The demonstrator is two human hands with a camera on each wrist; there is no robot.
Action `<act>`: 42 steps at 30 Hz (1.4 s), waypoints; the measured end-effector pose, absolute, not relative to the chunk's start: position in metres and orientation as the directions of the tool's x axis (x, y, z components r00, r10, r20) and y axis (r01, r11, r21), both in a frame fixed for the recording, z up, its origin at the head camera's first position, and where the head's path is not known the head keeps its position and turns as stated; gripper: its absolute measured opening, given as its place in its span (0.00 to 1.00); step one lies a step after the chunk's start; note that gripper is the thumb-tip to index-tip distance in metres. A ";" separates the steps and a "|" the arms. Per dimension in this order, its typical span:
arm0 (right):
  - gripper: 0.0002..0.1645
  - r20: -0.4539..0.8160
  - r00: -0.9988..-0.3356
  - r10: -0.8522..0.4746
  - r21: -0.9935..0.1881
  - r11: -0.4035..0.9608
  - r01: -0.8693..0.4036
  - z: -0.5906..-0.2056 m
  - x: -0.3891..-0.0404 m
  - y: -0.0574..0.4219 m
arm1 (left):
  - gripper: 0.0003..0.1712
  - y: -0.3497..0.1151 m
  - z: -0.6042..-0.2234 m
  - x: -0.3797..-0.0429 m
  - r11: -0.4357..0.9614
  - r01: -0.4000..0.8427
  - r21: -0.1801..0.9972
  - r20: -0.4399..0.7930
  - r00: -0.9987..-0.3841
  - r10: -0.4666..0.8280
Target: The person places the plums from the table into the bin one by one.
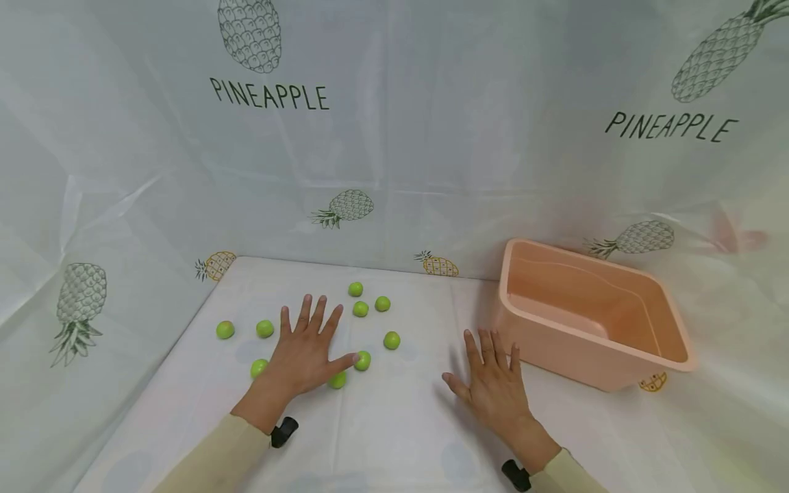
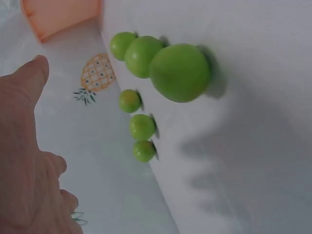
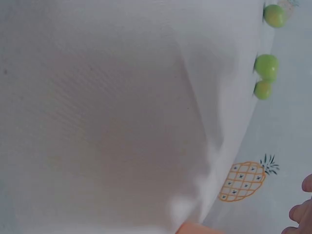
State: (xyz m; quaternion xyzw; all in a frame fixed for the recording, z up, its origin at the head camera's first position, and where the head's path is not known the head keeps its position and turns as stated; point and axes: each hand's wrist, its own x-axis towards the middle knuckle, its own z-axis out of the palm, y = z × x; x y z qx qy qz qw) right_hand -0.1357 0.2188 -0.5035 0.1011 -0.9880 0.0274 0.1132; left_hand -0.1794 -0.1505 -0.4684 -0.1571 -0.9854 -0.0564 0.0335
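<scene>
Several small round green fruits lie scattered on a white-covered table, among them one fruit (image 1: 392, 340) right of the left hand and one (image 1: 225, 330) at the far left. My left hand (image 1: 303, 361) is held over the table among them, fingers spread and straight, with nothing in it. In the head view its thumb overlaps a fruit (image 1: 362, 361); the left wrist view shows a large near fruit (image 2: 180, 73) apart from the hand. My right hand (image 1: 498, 392), also spread and holding nothing, is beside the near left side of a peach-coloured plastic bin (image 1: 555, 342).
The bin stands at the right with its open top upward; no fruit shows in its visible interior. A pineapple-printed sheet (image 1: 394, 137) hangs behind the table and along its sides. Black straps (image 1: 284, 433) circle the wrists.
</scene>
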 end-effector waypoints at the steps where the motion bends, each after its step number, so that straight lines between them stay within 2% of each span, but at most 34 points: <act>1: 0.57 0.234 -0.953 -0.195 -0.031 0.978 -0.208 -0.501 -0.134 0.219 | 0.59 -0.149 -0.467 -0.180 0.942 0.318 0.105 0.089 -0.947 0.310; 8: 0.53 0.291 -0.924 -0.250 0.004 0.966 -0.260 -0.482 -0.123 0.224 | 0.57 -0.124 -0.452 -0.191 0.925 0.359 0.122 0.112 -0.931 0.346; 12: 0.51 0.397 -0.865 -0.307 0.039 0.947 -0.318 -0.467 -0.119 0.231 | 0.54 -0.104 -0.440 -0.198 0.905 0.403 0.137 0.119 -0.914 0.388; 16: 0.53 0.516 -0.794 -0.320 0.039 0.935 -0.352 -0.450 -0.118 0.241 | 0.53 -0.079 -0.430 -0.206 0.881 0.453 0.139 0.127 -0.890 0.438; 22: 0.53 0.643 -0.717 -0.270 0.047 0.948 -0.315 -0.421 -0.129 0.279 | 0.52 -0.036 -0.414 -0.217 0.849 0.517 0.106 0.093 -0.856 0.509; 26: 0.49 0.600 -0.788 -0.138 -0.037 0.979 -0.199 -0.406 -0.135 0.323 | 0.52 -0.003 -0.406 -0.223 0.831 0.552 0.064 0.072 -0.833 0.548; 31: 0.49 0.423 -0.904 0.065 -0.174 0.985 -0.011 -0.399 -0.140 0.387 | 0.52 0.039 -0.400 -0.228 0.800 0.600 0.011 0.070 -0.798 0.598; 36: 0.56 0.298 -0.931 0.211 -0.237 0.961 0.142 -0.405 -0.137 0.439 | 0.52 0.080 -0.400 -0.230 0.770 0.638 -0.020 0.080 -0.767 0.637; 42: 0.60 0.187 -0.941 0.282 -0.312 0.925 0.215 -0.408 -0.135 0.471 | 0.52 0.119 -0.404 -0.231 0.749 0.662 -0.017 0.029 -0.749 0.662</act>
